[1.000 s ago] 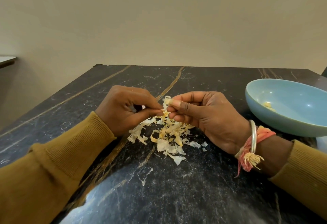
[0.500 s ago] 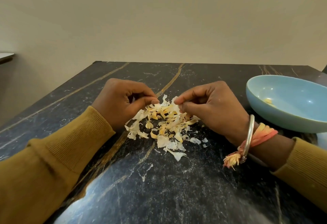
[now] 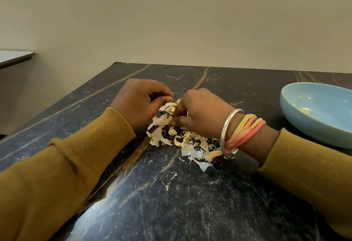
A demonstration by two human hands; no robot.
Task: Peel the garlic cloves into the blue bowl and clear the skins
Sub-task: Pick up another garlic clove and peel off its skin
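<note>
Head cam: right hand [image 3: 202, 116] pinches pale papery garlic skins [image 3: 157, 138] mid-frame, left hand [image 3: 139, 103] curled, contents unclear; I'd scoop inward gently.

The left forearm's mustard-yellow ribbed sleeve [image 3: 80, 160] and the right forearm's matching sleeve [image 3: 308, 160] angle inward. The left hand [image 3: 140, 102] is curled, thumb tip against forefinger. The right hand [image 3: 202, 114], just beside it, tilts down, fingertips pinched together; what either hand grips is hidden.

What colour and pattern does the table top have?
The table top is black with thin white veins and some gold lines, as the head view shows.
</note>
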